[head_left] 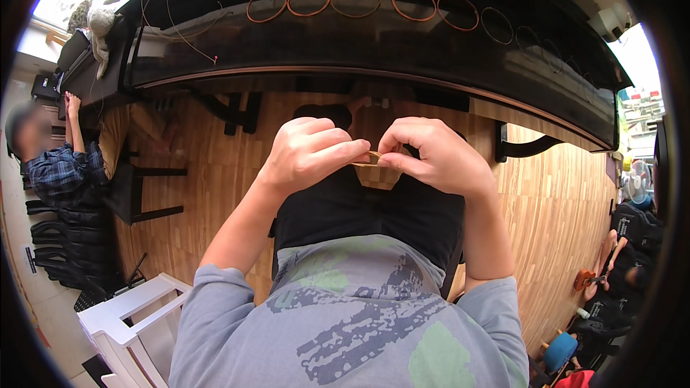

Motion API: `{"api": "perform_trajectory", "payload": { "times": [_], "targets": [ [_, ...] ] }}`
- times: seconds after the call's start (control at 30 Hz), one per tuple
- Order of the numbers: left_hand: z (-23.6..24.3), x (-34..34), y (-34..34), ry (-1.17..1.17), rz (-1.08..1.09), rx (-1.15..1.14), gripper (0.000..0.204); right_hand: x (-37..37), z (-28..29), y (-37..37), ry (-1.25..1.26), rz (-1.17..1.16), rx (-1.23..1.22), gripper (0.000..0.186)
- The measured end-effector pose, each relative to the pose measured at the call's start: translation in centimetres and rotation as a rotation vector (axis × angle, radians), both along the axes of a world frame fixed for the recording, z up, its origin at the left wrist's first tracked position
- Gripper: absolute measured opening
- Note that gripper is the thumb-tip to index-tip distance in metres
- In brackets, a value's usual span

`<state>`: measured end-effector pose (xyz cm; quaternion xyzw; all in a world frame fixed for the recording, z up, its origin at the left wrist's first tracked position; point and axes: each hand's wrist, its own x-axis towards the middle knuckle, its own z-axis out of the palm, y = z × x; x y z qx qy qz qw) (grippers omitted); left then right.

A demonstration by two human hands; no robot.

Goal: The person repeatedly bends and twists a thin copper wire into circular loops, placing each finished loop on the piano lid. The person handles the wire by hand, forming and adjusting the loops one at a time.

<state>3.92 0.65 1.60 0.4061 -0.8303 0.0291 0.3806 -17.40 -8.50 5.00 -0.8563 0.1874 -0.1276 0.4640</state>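
My left hand (305, 154) and my right hand (431, 154) meet above my lap, both pinching a thin, golden coiled wire (366, 164) between them. The fingers of both hands are bent closed on it, and part of the coil is hidden behind them. Beyond my hands, on the glossy black piano (359, 50), lies a row of several copper and darker coiled wires (309, 14), with loose thin wires (214, 57) at its left end.
A person (50, 179) in a checked shirt sits at the left by another black keyboard instrument. A white wooden frame (108, 320) stands low left. Black bags (629, 226), a small orange stringed instrument (583, 279) and a blue object (559, 350) line the right side.
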Motion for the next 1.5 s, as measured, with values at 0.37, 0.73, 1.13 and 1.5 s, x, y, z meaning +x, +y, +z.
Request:
{"api": "perform_trajectory", "payload": {
  "times": [0.37, 0.73, 1.13, 1.5],
  "targets": [
    [-0.3, -1.9, -0.1, 0.364, 0.17, 0.273, 0.011, 0.8, -0.9, 0.8, -0.11, -0.304, -0.182, 0.014],
    [-0.4, -4.8, -0.2, 1.434, 0.042, 0.938, 0.023, 3.3, -4.5, 1.6, -0.164, -0.744, -1.03, 0.012],
    [-1.4, -1.9, 0.6, 1.042, 0.095, 0.659, 0.041, 2.1, -4.1, 1.0, -0.251, -0.734, -0.156, 0.008],
    [-2.6, -2.6, 0.8, 1.344, -0.163, 0.792, 0.017, 2.2, -3.3, 1.6, -0.272, -0.713, 0.124, 0.008]
  ]
}}
